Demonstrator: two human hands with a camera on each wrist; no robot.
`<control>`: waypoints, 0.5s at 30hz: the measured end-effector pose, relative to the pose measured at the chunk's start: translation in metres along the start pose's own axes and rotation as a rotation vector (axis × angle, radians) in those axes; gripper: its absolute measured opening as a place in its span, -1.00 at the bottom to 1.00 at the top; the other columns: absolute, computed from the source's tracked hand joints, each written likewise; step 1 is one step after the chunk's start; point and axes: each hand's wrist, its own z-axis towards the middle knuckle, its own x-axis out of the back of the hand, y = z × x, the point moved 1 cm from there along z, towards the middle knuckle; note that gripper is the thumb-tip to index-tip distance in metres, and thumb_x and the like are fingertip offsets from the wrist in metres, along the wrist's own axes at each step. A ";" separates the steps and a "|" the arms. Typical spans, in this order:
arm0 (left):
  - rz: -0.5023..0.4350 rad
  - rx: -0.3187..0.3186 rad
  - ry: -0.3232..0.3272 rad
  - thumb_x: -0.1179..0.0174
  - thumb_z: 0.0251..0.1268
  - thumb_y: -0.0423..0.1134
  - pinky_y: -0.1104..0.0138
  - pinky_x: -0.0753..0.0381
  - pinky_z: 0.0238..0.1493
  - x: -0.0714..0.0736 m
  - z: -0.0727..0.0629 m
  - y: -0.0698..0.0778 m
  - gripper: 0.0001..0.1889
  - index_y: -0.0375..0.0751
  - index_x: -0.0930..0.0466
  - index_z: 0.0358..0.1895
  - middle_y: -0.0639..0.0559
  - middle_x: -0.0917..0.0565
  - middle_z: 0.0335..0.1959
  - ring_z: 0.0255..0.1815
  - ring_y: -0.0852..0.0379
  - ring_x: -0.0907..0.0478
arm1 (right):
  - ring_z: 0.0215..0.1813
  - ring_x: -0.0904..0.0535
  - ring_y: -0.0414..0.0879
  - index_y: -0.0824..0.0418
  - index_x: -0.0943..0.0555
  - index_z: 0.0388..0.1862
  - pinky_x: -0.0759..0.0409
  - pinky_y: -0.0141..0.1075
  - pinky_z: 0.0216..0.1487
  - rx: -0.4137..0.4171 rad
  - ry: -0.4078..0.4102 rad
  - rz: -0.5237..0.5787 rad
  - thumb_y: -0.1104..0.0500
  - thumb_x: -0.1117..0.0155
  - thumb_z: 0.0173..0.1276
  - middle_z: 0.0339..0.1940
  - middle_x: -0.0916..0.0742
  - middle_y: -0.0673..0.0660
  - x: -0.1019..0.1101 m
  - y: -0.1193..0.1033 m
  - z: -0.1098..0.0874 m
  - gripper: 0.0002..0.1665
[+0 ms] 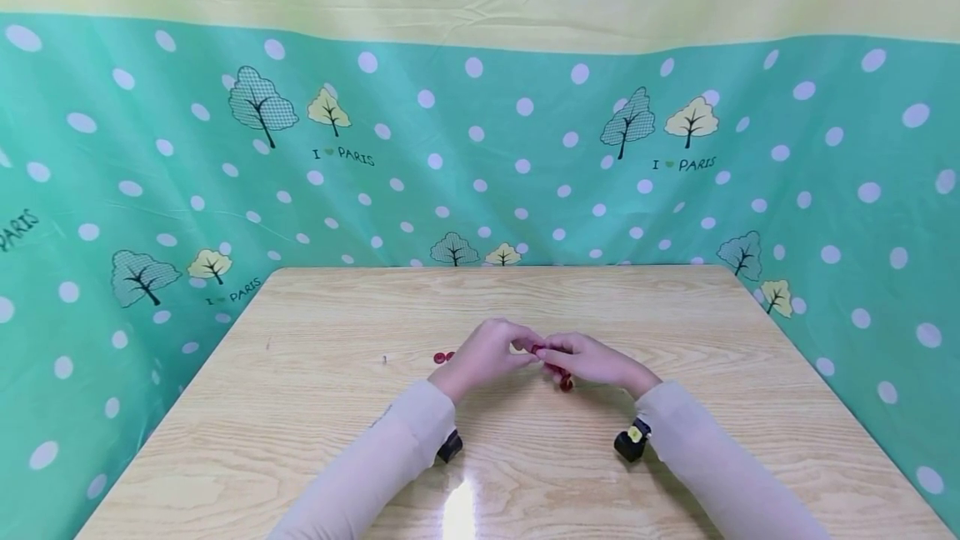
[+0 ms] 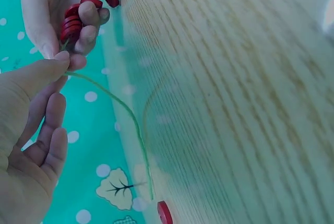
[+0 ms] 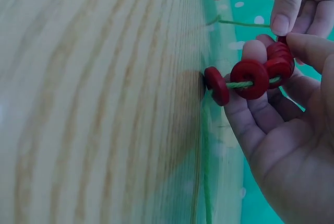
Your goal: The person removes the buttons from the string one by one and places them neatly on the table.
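Observation:
Several red buttons (image 3: pixel 249 79) are threaded on a green string (image 2: pixel 128 110). My right hand (image 1: pixel 588 359) holds most of them in a close stack between thumb and fingers; two stand looser along the string, as the right wrist view shows. At the stack's other end, my left hand (image 1: pixel 491 352) pinches the string between thumb and index finger, right against the right hand's fingertips. Its other fingers are loosely bent. From that pinch a free length of string droops to the table in the left wrist view. Both hands are slightly above the table.
Loose red buttons (image 1: pixel 439 357) lie on the wooden table (image 1: pixel 360 315), left of my left hand and partly hidden by it. A tiny dark object (image 1: pixel 385 360) lies farther left. A green polka-dot curtain (image 1: pixel 480 157) hangs behind the table and at its sides.

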 end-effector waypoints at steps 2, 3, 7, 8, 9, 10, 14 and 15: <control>-0.006 0.002 -0.001 -0.41 0.27 -0.21 0.42 -0.53 0.03 0.001 0.000 0.000 -0.80 -0.04 -0.79 -0.05 0.22 -0.77 -0.20 -0.20 0.40 -0.63 | -0.44 -0.55 -0.06 0.30 -0.61 -0.11 -0.56 -0.21 -0.34 -0.006 -0.001 -0.015 -0.09 -0.06 0.60 -0.45 -0.65 0.16 0.000 0.000 0.000 -0.55; -0.009 0.004 -0.002 -0.41 0.27 -0.21 0.42 -0.54 0.03 0.001 -0.001 0.000 -0.80 -0.05 -0.79 -0.05 0.22 -0.77 -0.20 -0.20 0.40 -0.63 | -0.44 -0.54 -0.07 0.29 -0.61 -0.11 -0.55 -0.21 -0.34 -0.005 -0.003 -0.018 -0.09 -0.06 0.59 -0.45 -0.65 0.16 0.000 0.000 0.000 -0.55; -0.021 0.022 -0.005 -0.41 0.27 -0.24 0.39 -0.59 0.00 0.003 -0.001 -0.001 -0.79 -0.09 -0.78 -0.04 0.17 -0.78 -0.20 -0.19 0.30 -0.67 | -0.43 -0.52 -0.08 0.30 -0.61 -0.08 -0.53 -0.25 -0.40 0.011 -0.014 -0.026 -0.04 -0.12 0.57 -0.41 -0.63 0.16 0.000 -0.001 -0.002 -0.60; -0.023 0.029 -0.007 -0.41 0.27 -0.25 0.39 -0.60 -0.01 0.004 -0.002 -0.001 -0.78 -0.10 -0.78 -0.03 0.15 -0.77 -0.19 -0.18 0.29 -0.67 | -0.43 -0.51 -0.08 0.29 -0.61 -0.06 -0.52 -0.26 -0.41 0.015 -0.014 -0.026 -0.02 -0.14 0.56 -0.40 -0.63 0.16 0.000 -0.001 -0.002 -0.62; -0.028 0.036 -0.007 -0.41 0.27 -0.26 0.38 -0.61 -0.02 0.005 -0.002 -0.001 -0.78 -0.11 -0.77 -0.02 0.14 -0.77 -0.18 -0.17 0.27 -0.67 | -0.42 -0.51 -0.08 0.28 -0.61 -0.04 -0.51 -0.27 -0.42 0.017 -0.014 -0.028 -0.01 -0.15 0.56 -0.38 -0.63 0.16 0.000 -0.001 -0.002 -0.65; -0.031 0.038 -0.006 -0.41 0.27 -0.27 0.37 -0.62 -0.02 0.006 -0.002 -0.001 -0.77 -0.12 -0.77 -0.02 0.13 -0.77 -0.17 -0.17 0.27 -0.67 | -0.41 -0.52 -0.08 0.27 -0.61 -0.02 -0.51 -0.27 -0.42 0.019 -0.012 -0.031 0.02 -0.17 0.55 -0.37 -0.64 0.17 0.000 -0.001 -0.003 -0.67; -0.027 0.042 0.000 -0.41 0.26 -0.28 0.40 -0.60 -0.02 0.008 -0.003 -0.001 -0.76 -0.12 -0.77 -0.01 0.15 -0.77 -0.17 -0.18 0.32 -0.64 | -0.36 -0.52 -0.06 0.23 -0.62 0.04 -0.50 -0.28 -0.39 0.014 0.004 -0.047 0.06 -0.18 0.54 -0.34 -0.65 0.16 0.000 -0.001 -0.003 -0.71; -0.025 0.039 -0.001 -0.41 0.26 -0.29 0.40 -0.60 -0.01 0.008 -0.003 -0.001 -0.76 -0.12 -0.77 -0.01 0.15 -0.77 -0.17 -0.17 0.31 -0.64 | -0.36 -0.52 -0.06 0.23 -0.62 0.04 -0.50 -0.28 -0.39 0.015 0.007 -0.051 0.06 -0.17 0.54 -0.34 -0.65 0.16 0.000 -0.001 -0.003 -0.71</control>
